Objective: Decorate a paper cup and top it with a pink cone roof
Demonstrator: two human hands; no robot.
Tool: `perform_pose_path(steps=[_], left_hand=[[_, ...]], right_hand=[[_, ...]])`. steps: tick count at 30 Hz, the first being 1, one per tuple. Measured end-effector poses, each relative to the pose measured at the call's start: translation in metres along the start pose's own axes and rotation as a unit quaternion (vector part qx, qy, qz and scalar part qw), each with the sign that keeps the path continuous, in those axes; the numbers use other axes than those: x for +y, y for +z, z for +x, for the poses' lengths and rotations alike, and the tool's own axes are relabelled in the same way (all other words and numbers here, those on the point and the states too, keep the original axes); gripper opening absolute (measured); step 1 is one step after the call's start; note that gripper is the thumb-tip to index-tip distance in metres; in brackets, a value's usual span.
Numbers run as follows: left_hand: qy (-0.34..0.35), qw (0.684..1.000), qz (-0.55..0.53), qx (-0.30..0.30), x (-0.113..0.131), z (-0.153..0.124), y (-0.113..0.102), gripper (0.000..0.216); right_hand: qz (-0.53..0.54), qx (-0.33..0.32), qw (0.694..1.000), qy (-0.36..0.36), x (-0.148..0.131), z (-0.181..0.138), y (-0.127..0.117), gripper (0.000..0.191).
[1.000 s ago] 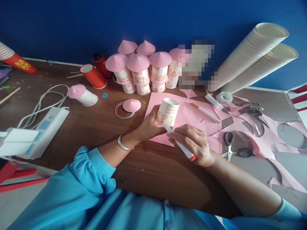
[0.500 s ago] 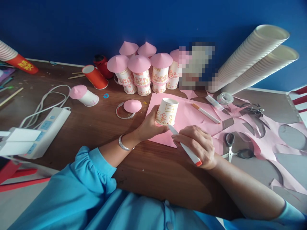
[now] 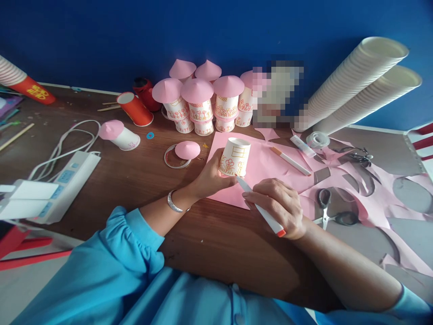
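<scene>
Closes the fingers (image 3: 216, 159) of the left hand (image 3: 213, 176) around a white paper cup (image 3: 241, 146), seen against a sheet of pink paper (image 3: 267, 158) on the tabletop (image 3: 189, 234). Shows the thumb along the cup's lower edge, but hides much of that grip behind the far side. Pinches a white marker (image 3: 265, 215) in the right hand (image 3: 282, 208), orange-red end toward the body. Points the tip at the cup's lower edge, under flowers and a window drawn in orange and yellow; cannot tell touching from just short of it. Wears a silver bracelet (image 3: 172, 206) on the left wrist and blue sleeves (image 3: 135, 243), with the clothing cut off at the bottom border.

Includes, beyond the cup, a cluster of cup towers (image 3: 201, 110) under pink cone roofs, back row mostly covered by the front. Loses the rightmost tower partly behind a pixelated patch (image 3: 280, 90). Shows a second marker (image 3: 290, 161) on the pink sheet, near a tape roll (image 3: 320, 145), scissors (image 3: 325, 217) and overlapping pink scraps (image 3: 374, 210), plus a dark metallic object (image 3: 361, 155) hard to make out. Shows, toward the left, a loose cone (image 3: 187, 150) partly covering a white ring (image 3: 170, 165), and a cone-topped cup (image 3: 126, 137) lying tilted. Cuts off a red cup stack (image 3: 30, 85) at the left border
</scene>
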State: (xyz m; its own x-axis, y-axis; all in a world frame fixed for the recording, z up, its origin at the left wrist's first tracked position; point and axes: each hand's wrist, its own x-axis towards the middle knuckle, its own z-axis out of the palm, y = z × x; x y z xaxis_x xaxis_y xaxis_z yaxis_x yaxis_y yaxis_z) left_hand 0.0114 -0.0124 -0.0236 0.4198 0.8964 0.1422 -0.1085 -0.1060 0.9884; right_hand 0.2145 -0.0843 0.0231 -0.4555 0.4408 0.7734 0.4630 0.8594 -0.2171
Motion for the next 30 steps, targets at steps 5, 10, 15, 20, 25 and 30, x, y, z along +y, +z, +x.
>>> perform_pose_path(steps=[5,10,15,20,25,30], left_hand=[[-0.017,1.000,-0.009,-0.001,0.0043,-0.0001,0.0000,0.069],[-0.032,0.999,-0.021,-0.002,0.0086,0.0000,0.0006,0.070],[-0.031,1.000,-0.005,0.004,0.0094,0.0000,0.0004,0.066],[-0.027,0.999,0.020,0.006,0.0093,0.0000,-0.0001,0.065],[-0.021,1.000,-0.002,0.000,0.0084,0.0006,-0.0006,0.068],[-0.015,1.000,-0.001,0.001,0.0074,0.0010,-0.0021,0.069]], right_hand=[[-0.007,0.005,1.000,0.009,0.0011,-0.0036,0.0016,0.024],[-0.015,-0.003,1.000,0.009,0.0010,-0.0044,0.0013,0.025],[-0.022,-0.005,1.000,0.011,0.0019,-0.0050,0.0013,0.026],[-0.027,-0.005,1.000,0.015,0.0032,-0.0063,0.0019,0.029],[-0.024,-0.002,1.000,0.013,0.0021,-0.0043,0.0019,0.030],[-0.020,0.001,1.000,0.012,0.0012,-0.0031,0.0010,0.028]])
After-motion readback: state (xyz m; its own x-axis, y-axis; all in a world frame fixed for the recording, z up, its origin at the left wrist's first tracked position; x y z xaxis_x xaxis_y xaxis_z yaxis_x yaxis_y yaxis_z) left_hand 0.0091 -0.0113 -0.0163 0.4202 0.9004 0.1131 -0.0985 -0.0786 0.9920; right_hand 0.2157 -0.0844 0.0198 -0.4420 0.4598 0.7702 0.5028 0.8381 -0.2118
